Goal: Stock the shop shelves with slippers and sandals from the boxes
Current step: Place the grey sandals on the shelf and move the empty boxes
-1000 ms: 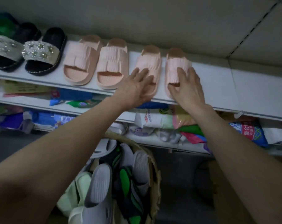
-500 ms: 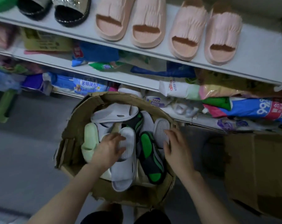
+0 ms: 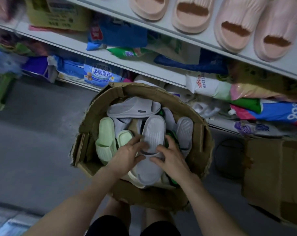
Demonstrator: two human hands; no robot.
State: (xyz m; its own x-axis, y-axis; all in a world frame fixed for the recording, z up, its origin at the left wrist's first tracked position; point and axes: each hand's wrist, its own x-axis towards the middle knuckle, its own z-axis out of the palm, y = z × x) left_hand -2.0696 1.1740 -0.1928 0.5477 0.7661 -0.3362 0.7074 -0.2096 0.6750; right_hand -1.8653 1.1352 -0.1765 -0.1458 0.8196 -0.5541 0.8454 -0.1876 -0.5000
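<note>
As the left hand (image 3: 125, 155) and right hand (image 3: 173, 160) each grip the grey ribbed rubber slipper (image 3: 153, 133) mid-frame, lift it straight up from the torn cardboard box (image 3: 96, 106).

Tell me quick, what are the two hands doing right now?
Left hand: closed, gripping the grey slipper.
Right hand: closed, gripping the same grey slipper from the other side.

L forearm (image 3: 86, 198), R forearm (image 3: 210, 198) bare; black shorts (image 3: 108, 226) at btm edge, bare knees (image 3: 118, 207) past hem.
</note>
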